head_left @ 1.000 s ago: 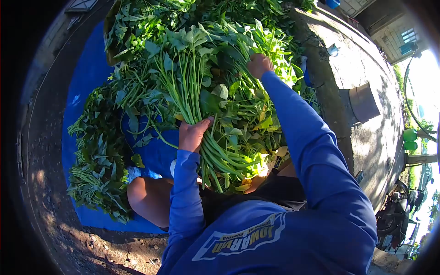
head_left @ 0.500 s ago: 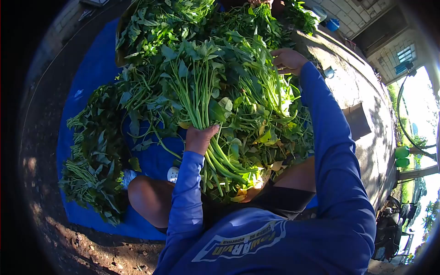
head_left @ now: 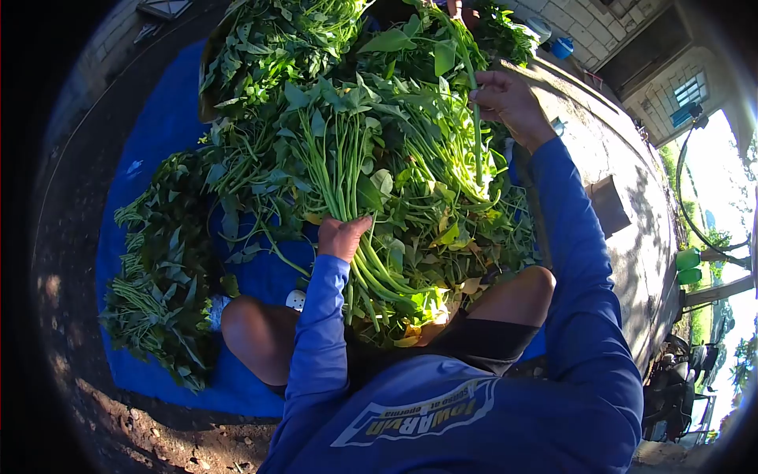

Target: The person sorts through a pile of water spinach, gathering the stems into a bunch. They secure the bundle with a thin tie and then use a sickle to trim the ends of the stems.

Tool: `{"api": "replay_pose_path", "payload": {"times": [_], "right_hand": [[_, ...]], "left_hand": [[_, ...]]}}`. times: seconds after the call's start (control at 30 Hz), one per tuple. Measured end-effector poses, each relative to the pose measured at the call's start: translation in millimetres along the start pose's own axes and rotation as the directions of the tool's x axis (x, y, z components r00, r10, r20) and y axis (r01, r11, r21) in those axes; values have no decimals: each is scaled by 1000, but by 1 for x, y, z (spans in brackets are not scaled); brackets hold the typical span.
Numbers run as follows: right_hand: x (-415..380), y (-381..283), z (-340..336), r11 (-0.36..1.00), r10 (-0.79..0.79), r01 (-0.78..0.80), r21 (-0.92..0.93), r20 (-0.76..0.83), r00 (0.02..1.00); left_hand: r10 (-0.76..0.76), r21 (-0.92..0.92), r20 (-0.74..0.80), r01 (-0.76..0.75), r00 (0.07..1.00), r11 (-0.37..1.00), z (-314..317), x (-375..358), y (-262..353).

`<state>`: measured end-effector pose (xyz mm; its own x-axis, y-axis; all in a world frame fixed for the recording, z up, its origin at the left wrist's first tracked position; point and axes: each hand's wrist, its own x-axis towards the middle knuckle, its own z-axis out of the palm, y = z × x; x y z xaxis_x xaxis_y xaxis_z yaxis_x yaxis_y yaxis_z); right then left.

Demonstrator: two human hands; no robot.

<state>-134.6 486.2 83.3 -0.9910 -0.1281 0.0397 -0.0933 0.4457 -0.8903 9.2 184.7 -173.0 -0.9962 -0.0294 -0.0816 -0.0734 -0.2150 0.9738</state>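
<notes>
My left hand [head_left: 343, 237] is closed around the lower stems of a bunch of leafy greens [head_left: 335, 158], whose leaves point away from me and whose stem ends hang over my lap. My right hand [head_left: 505, 99], raised at the right of the pile, pinches a single long green stalk [head_left: 477, 134] with broad leaves at its top. Beneath both hands spreads a large heap of loose greens [head_left: 442, 213], some leaves yellowed.
A blue tarp [head_left: 253, 379] lies under the greens. Bundled greens [head_left: 158, 276] line its left side, and another leafy pile [head_left: 276, 55] stands at the back. Part of another person's hand [head_left: 455, 8] shows at the top. A brown box [head_left: 608, 207] sits right.
My right hand has risen from the heap and now holds a stalk up, apart from the other stems. My left hand stays nearly still on its bunch. My right knee has come into fuller view.
</notes>
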Motion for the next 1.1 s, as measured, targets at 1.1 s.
{"api": "replay_pose_path", "payload": {"times": [1.1], "right_hand": [[-184,147,210,980,99,-73,187,-135,986]], "left_hand": [[-251,-161,-7,246,968,956,-2,-9,-39]]}}
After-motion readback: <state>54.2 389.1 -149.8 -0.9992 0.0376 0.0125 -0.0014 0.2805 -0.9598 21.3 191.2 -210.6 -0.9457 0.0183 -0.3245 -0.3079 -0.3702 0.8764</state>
